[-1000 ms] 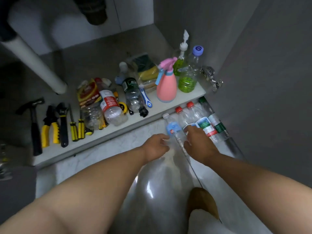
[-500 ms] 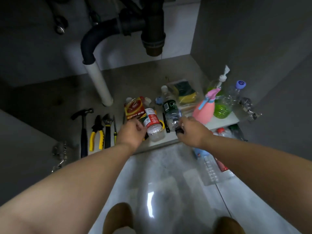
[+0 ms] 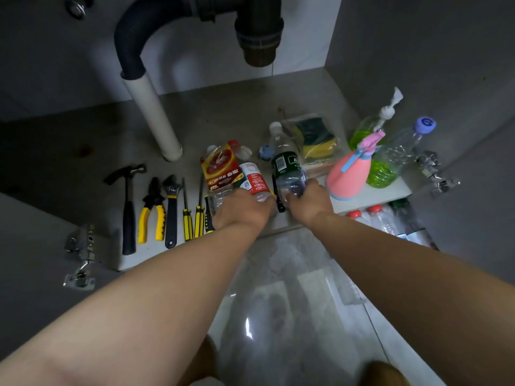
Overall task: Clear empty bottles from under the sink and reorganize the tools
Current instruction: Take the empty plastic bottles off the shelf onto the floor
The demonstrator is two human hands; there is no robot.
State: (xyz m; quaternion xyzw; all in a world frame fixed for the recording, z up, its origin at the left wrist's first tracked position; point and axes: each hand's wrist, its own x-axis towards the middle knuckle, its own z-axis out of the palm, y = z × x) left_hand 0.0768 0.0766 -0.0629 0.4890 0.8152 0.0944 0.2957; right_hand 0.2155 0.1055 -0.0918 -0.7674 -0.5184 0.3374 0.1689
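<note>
Two hands [image 3: 245, 210] [image 3: 309, 201] gripping bottles [image 3: 254, 178] [image 3: 288, 168], perhaps six tools [image 3: 152, 207]

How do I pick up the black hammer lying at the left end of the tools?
Take the black hammer by its long handle, reaching in from the front edge of the grey cabinet floor. It lies flat with its head pointing away and the handle's end nearest you. A gap separates it from the yellow-handled pliers, leaving room for fingers.

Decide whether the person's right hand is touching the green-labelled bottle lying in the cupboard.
Touching. The head view shows the right hand gripping the lower end of the green-labelled bottle, fingers curled round it with no gap.
</note>
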